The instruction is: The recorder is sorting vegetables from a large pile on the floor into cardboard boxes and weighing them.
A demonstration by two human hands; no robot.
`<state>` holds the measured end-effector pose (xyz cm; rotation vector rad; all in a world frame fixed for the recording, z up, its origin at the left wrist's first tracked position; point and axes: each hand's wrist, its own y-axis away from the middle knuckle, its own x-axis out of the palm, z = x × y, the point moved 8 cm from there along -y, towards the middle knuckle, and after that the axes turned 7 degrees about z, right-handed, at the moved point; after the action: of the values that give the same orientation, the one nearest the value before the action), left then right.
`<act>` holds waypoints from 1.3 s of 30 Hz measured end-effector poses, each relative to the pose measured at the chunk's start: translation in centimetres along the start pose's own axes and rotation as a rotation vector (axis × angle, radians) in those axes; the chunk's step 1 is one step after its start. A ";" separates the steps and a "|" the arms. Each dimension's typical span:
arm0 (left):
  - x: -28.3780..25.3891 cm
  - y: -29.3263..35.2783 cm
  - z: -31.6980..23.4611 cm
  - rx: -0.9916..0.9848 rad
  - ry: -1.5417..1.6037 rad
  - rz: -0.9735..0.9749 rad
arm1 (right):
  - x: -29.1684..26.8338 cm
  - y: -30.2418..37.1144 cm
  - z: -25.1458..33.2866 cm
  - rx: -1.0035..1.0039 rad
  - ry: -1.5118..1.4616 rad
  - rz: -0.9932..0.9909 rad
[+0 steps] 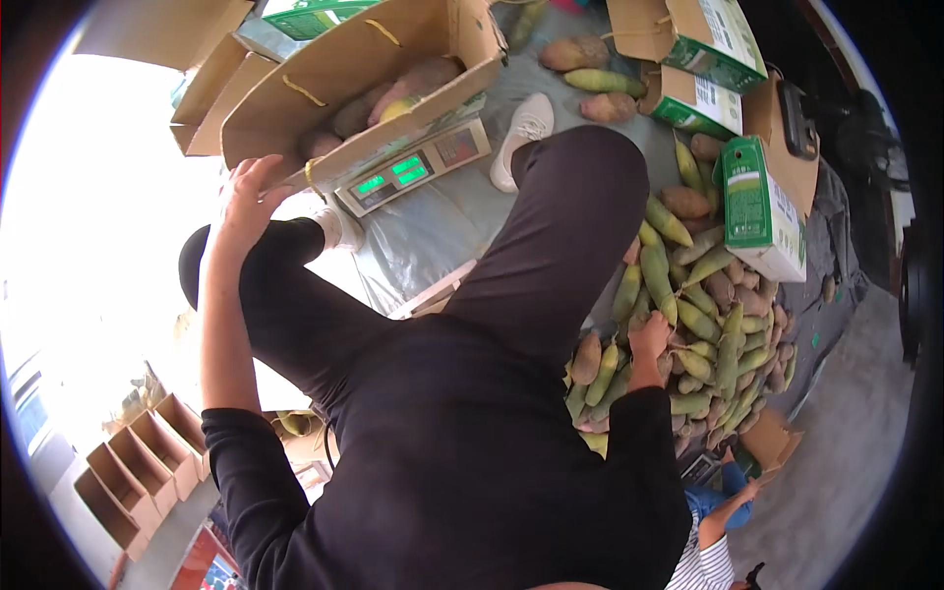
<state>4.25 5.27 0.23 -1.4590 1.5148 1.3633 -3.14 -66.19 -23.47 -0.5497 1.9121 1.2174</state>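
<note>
My left hand (246,200) is at the near left corner of an open cardboard box (339,61), its fingers apart and touching the box's edge. Inside that box lie several reddish-brown sweet potatoes (418,79) and part of a green radish (397,109). The box rests on a scale (413,169) with a lit green display. To my right, my right hand (649,337) reaches into a large heap of green radishes (657,267) and sweet potatoes (586,358). Its fingers are curled down among them, and what they grip is hard to make out.
Green-and-white cartons (752,202) stand beside the heap at the right. Loose sweet potatoes (573,52) lie beyond my foot. Several empty cardboard boxes (147,462) line up at lower left. Another person (723,516) handles a carton (770,441) at lower right.
</note>
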 end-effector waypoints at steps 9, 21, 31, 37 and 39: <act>0.1 0.0 -0.7 -0.058 -0.097 0.000 | -2.7 -1.0 -3.2 0.009 -0.968 -0.086; 0.7 0.4 0.3 -0.057 -0.031 0.006 | -35.9 10.2 20.8 -0.963 -1.271 -0.316; 0.8 0.4 0.2 -0.018 -0.011 -0.026 | -42.4 22.5 40.8 -1.635 -0.958 -0.263; 0.5 0.6 -0.2 -0.043 -0.016 -0.011 | -36.4 26.2 49.1 -1.712 -0.505 -0.483; 0.4 0.8 -0.2 -0.058 -0.018 0.013 | -34.0 26.2 51.5 -1.683 -0.366 -0.439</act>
<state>3.49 4.81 0.07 -1.4714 1.4868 1.4351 18.54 -10.19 6.40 -1.3100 0.0474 2.1631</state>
